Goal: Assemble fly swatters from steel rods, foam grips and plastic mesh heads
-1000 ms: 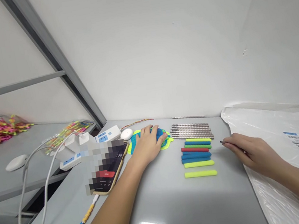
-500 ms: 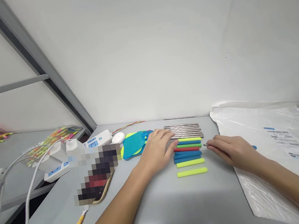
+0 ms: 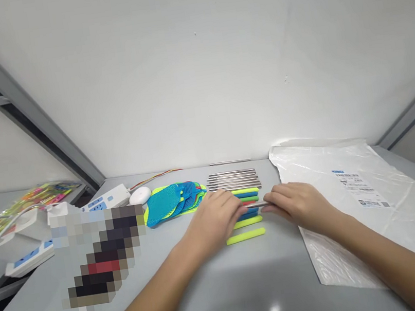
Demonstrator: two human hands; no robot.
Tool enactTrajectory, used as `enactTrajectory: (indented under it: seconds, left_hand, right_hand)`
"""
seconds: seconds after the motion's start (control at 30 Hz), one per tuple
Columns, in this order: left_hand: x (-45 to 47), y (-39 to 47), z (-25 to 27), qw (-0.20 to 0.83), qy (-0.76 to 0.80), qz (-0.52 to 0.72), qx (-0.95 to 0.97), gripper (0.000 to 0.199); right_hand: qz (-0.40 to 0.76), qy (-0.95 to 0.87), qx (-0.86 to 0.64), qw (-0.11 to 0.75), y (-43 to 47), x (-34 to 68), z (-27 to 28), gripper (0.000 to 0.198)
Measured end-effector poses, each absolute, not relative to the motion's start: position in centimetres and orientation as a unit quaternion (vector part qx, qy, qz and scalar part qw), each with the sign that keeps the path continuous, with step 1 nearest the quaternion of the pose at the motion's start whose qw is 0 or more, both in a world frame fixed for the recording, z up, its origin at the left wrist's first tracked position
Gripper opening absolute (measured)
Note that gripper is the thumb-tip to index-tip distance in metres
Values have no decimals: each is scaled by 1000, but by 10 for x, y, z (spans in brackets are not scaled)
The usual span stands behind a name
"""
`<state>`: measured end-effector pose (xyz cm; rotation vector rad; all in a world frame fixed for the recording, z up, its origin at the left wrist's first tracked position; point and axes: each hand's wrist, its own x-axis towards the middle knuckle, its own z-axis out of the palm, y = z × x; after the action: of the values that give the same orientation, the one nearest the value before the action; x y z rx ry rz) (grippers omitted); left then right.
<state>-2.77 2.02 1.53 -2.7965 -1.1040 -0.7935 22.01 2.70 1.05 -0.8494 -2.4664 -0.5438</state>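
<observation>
A thin metal rod (image 3: 257,205) spans the gap between my two hands, above a row of coloured plastic sticks. My left hand (image 3: 215,222) is closed on its left end and my right hand (image 3: 296,205) pinches it from the right. Both ends of the rod are hidden by fingers. Below lie yellow sticks (image 3: 246,235), with blue, red and green ones partly covered by my left hand. Just behind them a row of several metal rods (image 3: 232,180) lies side by side.
Blue and yellow mesh pieces (image 3: 164,203) lie left of my left hand, near a white round device (image 3: 140,195) and power strips (image 3: 110,197). A white plastic mailer (image 3: 344,234) covers the right side. One lone rod (image 3: 230,162) lies by the wall.
My left hand has come forward and right from beside the metal rods and closed on the rod. My right hand has brought the rod in to meet it. The view has shifted right.
</observation>
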Motion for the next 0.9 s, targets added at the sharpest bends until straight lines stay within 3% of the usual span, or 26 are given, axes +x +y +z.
enactTrajectory:
  seconds: [0.3, 0.63, 0.9]
  left_hand:
    - [-48, 30, 14, 25, -365, -302, -880, 19]
    - [-16, 11, 20, 115, -356, -198, -906, 21]
    - [-5, 1, 30, -7, -426, -121, -896, 37]
  right_hand:
    - [-206, -882, -325, 271, 27, 231, 15, 25]
    - [-169, -903, -300, 257, 22, 216, 14, 31]
    - [-213, -912, -262, 235, 23, 224, 16, 33]
